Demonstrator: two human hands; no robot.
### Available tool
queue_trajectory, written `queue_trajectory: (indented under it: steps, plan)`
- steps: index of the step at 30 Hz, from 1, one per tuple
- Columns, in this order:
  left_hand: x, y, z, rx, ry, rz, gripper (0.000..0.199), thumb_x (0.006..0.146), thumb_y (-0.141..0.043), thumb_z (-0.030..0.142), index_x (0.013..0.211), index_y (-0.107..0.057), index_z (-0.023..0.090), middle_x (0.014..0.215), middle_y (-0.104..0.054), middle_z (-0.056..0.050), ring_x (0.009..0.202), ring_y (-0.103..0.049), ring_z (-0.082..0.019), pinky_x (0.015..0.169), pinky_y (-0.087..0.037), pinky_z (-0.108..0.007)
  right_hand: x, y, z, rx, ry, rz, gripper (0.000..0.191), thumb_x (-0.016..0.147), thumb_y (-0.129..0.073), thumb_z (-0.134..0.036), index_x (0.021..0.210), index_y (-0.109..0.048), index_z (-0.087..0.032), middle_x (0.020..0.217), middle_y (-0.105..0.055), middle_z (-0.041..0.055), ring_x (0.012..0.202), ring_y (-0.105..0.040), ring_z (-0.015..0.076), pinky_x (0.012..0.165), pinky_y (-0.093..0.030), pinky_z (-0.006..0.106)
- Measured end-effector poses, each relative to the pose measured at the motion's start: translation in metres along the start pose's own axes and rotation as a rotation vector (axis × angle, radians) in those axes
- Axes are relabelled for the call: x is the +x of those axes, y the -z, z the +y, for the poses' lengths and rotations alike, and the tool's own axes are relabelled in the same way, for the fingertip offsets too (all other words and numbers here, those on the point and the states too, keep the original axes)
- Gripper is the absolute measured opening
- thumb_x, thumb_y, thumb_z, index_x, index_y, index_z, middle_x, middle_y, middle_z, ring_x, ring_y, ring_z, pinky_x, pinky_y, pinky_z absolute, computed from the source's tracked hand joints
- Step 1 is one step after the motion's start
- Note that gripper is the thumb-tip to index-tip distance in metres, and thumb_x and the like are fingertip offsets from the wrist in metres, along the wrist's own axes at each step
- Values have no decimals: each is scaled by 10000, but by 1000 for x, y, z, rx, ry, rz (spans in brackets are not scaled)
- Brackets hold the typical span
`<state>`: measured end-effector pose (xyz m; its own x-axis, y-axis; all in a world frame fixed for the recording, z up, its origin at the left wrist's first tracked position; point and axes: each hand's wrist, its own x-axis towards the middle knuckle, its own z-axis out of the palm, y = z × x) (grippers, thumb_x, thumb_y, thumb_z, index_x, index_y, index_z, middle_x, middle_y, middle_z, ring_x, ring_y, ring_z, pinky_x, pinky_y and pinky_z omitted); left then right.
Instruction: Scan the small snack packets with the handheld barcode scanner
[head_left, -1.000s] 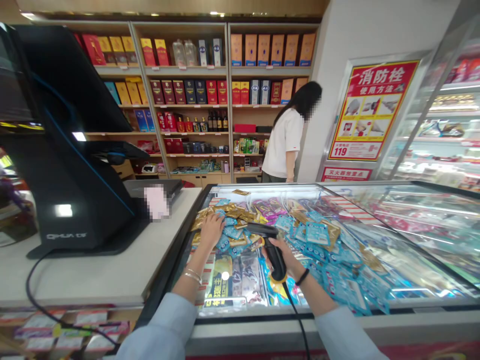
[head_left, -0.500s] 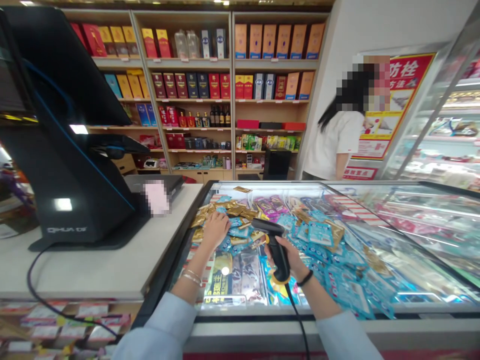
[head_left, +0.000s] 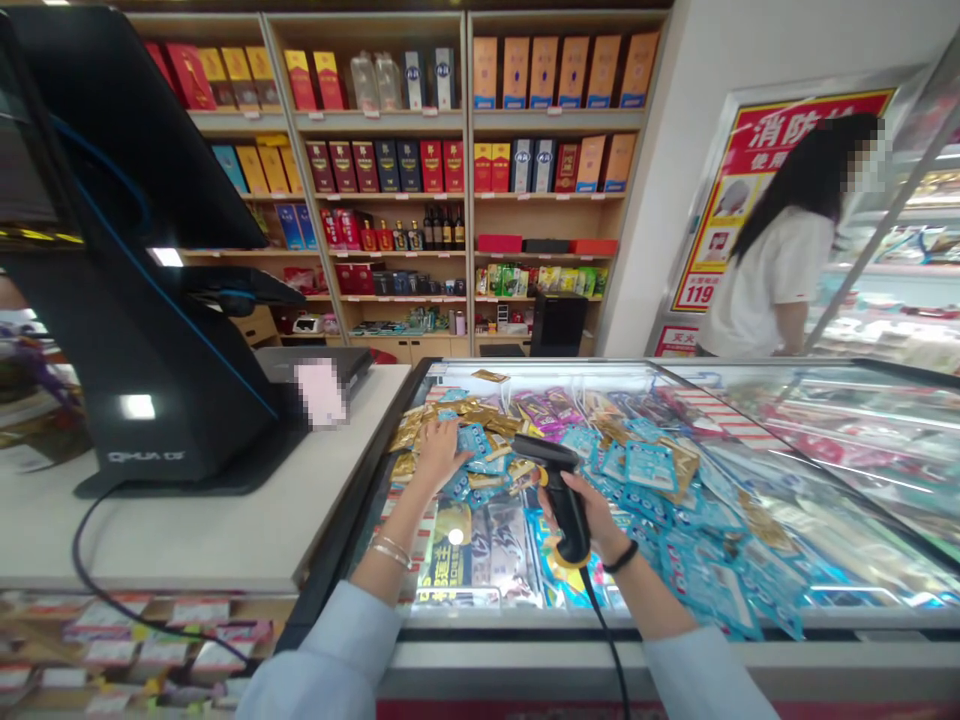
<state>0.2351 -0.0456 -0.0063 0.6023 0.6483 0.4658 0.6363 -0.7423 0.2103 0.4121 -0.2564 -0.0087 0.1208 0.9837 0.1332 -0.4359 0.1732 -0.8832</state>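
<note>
In my right hand [head_left: 592, 508] is a black barcode scanner [head_left: 568, 510] with yellow trim, my fingers wrapped round its handle. The scanner head points left, and its cord runs down toward me. My left hand [head_left: 441, 455] reaches over the pile, palm down with the thumb spread; its fingertips are partly lost among gold packets [head_left: 491, 418]. A blue packet [head_left: 474, 440] lies right beside that thumb. More blue packets [head_left: 651, 466] are heaped to the right of the scanner, and purple packets [head_left: 546, 412] lie behind it. All rest on the glass-topped freezer [head_left: 450, 640].
A counter [head_left: 330, 500] on the left bears a black checkout terminal [head_left: 187, 400] with a trailing cable. Shelves [head_left: 469, 120] of boxes and bottles line the back wall. A person [head_left: 780, 260] in a white top stands beyond the freezer at the right.
My left thumb has spread away from the fingers, and the hand has shifted slightly over the packets. The scanner stays in my right hand. The person at the back has moved right.
</note>
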Motion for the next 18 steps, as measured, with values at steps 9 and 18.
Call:
queue_trajectory:
  steps: [9, 18]
  plan:
    - [-7, 28, 18, -187, 150, -20, 188, 836, -647, 250, 1010, -579, 229, 996, -711, -68, 963, -662, -268, 888, -464, -363, 0, 5, -3, 7, 13, 0, 409, 748, -671, -558, 829, -659, -157, 575, -615, 23, 410, -521, 126, 398, -403, 233]
    - [-8, -1, 74, -942, 219, 216, 178, 777, -672, 314, 909, -613, 209, 892, -713, -32, 868, -668, -210, 819, -482, -307, -2, 5, -5, 17, 48, -8, 413, 778, -649, -549, 898, -657, -154, 588, -610, 19, 420, -530, 126, 401, -420, 231]
